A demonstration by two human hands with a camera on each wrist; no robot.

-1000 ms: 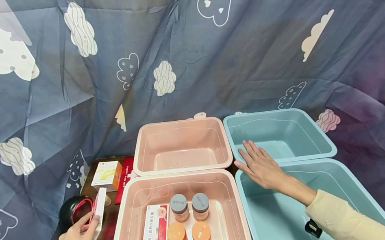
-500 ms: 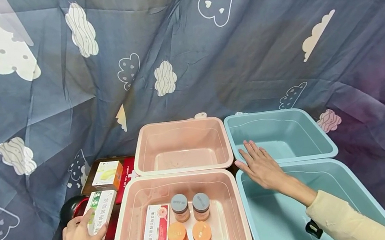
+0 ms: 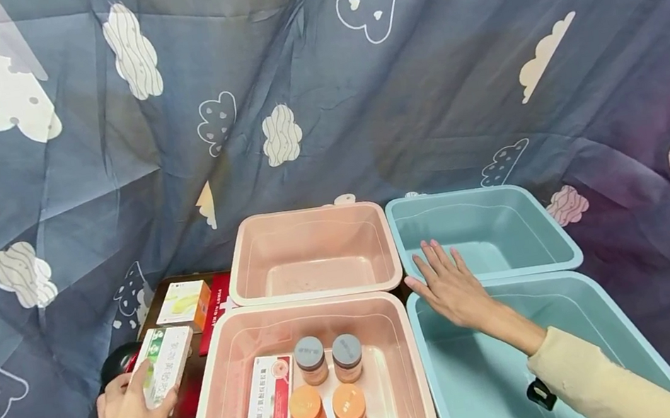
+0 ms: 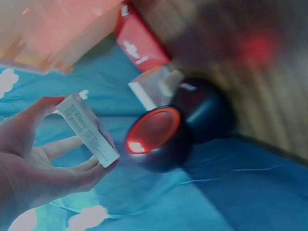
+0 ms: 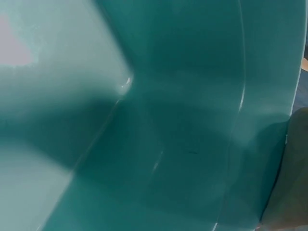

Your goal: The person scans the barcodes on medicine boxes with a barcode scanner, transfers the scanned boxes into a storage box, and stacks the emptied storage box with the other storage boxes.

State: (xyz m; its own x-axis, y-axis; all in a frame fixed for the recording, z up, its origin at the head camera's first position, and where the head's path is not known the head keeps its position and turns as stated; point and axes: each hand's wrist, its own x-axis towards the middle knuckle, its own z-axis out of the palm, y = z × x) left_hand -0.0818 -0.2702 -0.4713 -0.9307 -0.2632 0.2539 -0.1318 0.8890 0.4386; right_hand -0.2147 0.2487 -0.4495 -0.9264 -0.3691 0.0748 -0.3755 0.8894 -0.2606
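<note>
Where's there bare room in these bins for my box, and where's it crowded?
The far pink bin, between the backdrop and the near pink bin, shows bare floor. So do the far blue bin, beside the right hand, and the near blue bin, below the right sleeve. The near pink bin is crowded: four jars and a flat box.

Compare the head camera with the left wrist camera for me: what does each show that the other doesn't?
Only the head view: the right hand, blue bins, four jars and a red-and-white box inside a pink bin.

Only the left wrist view: small print along the held box, and the whole round red face of the black object.

Both: the left hand gripping that box, the red kit, the black object, pink bin.
</note>
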